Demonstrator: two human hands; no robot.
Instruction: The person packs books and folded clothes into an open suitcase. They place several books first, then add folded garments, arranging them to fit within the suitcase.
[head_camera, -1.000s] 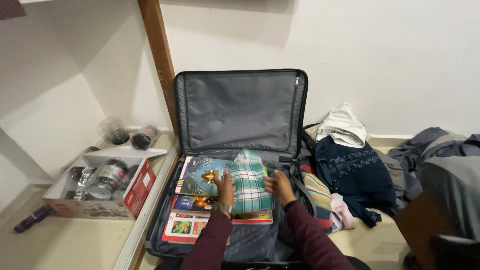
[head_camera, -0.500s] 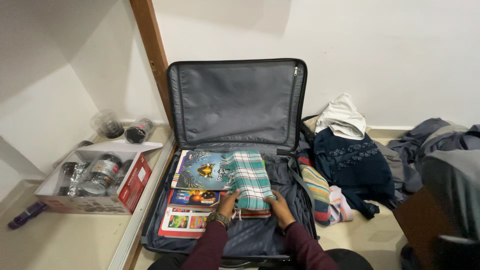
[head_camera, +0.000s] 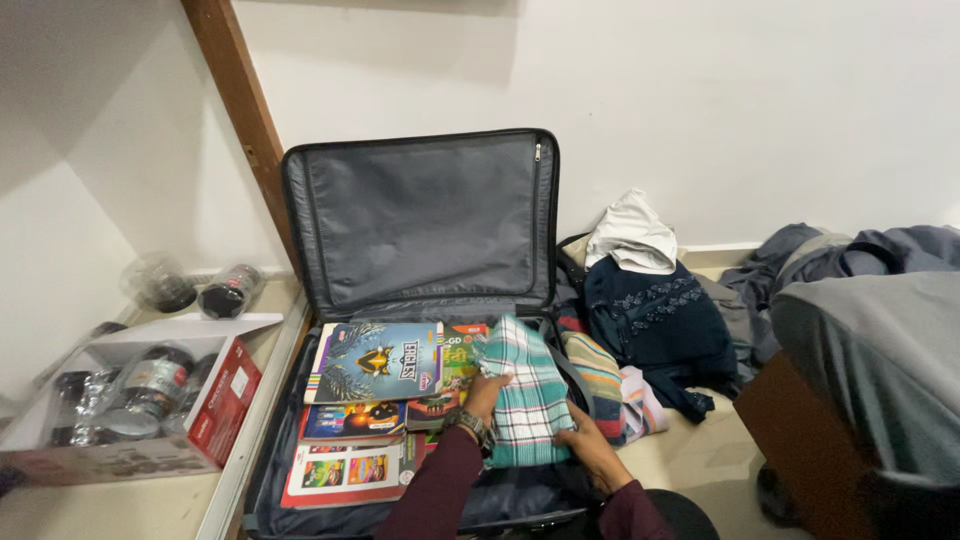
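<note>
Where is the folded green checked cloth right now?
In the head view the folded green checked cloth lies in the open suitcase, right of the books, held between the left hand and right hand.

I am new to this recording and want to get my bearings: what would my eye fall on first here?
First comes the open dark suitcase in the middle, its grey lid propped against the white wall. Inside it, the left hand and right hand press on a folded green checked cloth, beside colourful books lying flat. To the left sits a red and white box of jars, and to the right a pile of dark clothes.
</note>
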